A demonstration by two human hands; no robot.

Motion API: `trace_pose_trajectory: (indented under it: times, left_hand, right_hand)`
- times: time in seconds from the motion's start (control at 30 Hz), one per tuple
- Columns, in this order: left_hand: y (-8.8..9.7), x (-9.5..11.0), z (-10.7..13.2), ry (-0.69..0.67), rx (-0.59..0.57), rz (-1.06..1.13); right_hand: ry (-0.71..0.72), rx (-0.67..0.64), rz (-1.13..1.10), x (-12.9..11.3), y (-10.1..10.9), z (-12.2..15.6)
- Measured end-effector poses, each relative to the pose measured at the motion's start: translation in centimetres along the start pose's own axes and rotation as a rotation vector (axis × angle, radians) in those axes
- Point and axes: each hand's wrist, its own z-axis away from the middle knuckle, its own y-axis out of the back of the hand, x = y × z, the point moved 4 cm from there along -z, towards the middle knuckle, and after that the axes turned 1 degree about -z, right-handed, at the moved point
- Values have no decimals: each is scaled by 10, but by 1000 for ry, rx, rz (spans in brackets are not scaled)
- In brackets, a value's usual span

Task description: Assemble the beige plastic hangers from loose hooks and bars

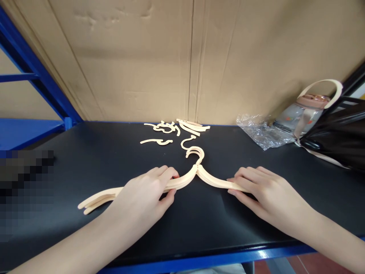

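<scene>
Cream-coloured clothes hangers [182, 182] lie stacked near the middle of the black tabletop, their hooks turned away from me; the doubled hook and doubled left end show more than one. Around the left arm of the stack, my left hand [151, 188] is closed, thumb in front and fingers behind. My right hand [258, 186] pinches the right arm in the same way and hides its tip. Just beyond the hooks lies a loose cream hook piece [186, 144].
Several more cream hooks [164, 127] and slim curved arm pieces [192, 126] lie by the cardboard wall [137, 61]. At the right are crumpled clear plastic [261, 131], a tilted bottle with a handle [302, 112] and a black bag [339, 133]. A blue frame [37, 68] stands left.
</scene>
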Motion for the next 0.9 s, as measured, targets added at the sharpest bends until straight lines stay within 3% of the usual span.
trace_pose_trajectory:
  times: [0.43,0.7,0.9]
  left_hand:
    - [-3,12,2,-91,106,-145]
    - [-7,14,2,-40,65,-224]
    - [0,-3,18,-76,193,-200]
  right_hand:
    - [29,2,12,-1,-1,0]
    - [15,17,16,-7,-2,-4]
    - [-1,88,71,3,3,6]
